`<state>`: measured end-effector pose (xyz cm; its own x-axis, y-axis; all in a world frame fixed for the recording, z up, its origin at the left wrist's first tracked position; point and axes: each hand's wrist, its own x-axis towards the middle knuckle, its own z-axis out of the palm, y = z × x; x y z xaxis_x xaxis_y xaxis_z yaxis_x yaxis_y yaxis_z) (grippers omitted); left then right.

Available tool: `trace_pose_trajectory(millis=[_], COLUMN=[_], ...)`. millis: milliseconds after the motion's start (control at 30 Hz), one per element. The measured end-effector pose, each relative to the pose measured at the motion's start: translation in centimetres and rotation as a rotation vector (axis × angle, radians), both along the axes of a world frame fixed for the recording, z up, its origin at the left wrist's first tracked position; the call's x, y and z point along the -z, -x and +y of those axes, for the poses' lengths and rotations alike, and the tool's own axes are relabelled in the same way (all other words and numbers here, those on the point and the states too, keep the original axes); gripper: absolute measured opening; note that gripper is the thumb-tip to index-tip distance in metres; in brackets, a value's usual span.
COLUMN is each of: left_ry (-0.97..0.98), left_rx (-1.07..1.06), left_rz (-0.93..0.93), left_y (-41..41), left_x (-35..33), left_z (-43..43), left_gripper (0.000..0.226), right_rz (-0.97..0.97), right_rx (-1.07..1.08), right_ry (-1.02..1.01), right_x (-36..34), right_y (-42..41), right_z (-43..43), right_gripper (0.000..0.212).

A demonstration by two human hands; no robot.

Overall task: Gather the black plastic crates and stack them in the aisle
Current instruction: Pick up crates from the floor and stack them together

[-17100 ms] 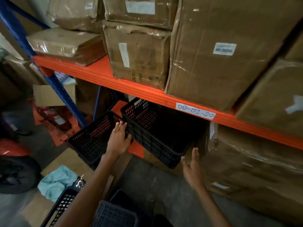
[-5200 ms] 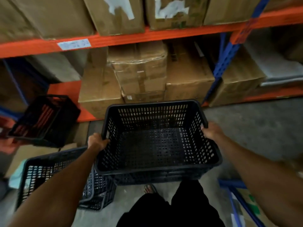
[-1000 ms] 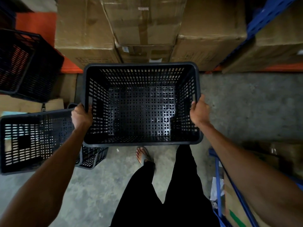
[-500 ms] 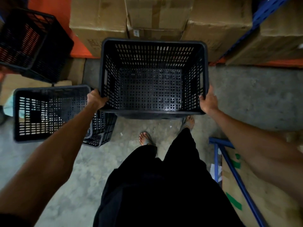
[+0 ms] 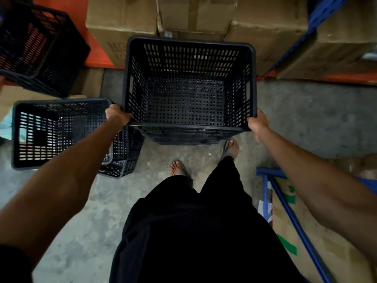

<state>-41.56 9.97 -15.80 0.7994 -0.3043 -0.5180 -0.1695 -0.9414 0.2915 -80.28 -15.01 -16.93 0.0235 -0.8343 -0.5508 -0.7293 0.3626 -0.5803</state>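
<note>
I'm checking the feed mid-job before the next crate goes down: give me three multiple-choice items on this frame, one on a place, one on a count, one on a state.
1. Where is the crate stack on the floor relative to the held crate?
A. To its left
B. To its right
C. Behind the person

2. How many black crates can be told apart?
A. One
B. Two
C. At least four

3. What state is the held crate in?
A. Full of boxes
B. Empty
C. Upside down

Answers:
1. A, the stack sits under the left forearm, left of the held crate.
2. C, there is the held crate, two in the floor stack, and a tilted crate at upper left.
3. B, its perforated bottom shows bare while the left hand and right hand grip its near corners.
</note>
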Motion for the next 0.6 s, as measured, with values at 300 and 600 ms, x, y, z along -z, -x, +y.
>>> trace_pose_trajectory(millis=[300, 600], left_ry=[0.037, 0.036], left_rx=[0.043, 0.058], left_rz=[0.028, 0.068], left_y=[0.4, 0.8], left_x=[0.1, 0.0], left_z=[1.0, 1.1], left_gripper=[0.053, 0.054], right_rz=[0.0, 0.03], right_rx=[-0.044, -0.065], right_ry=[-0.016, -0.018], right_x=[0.2, -0.1], right_y=[0.5, 0.6], right_z=[-0.3, -1.7], right_gripper=[0.043, 0.038])
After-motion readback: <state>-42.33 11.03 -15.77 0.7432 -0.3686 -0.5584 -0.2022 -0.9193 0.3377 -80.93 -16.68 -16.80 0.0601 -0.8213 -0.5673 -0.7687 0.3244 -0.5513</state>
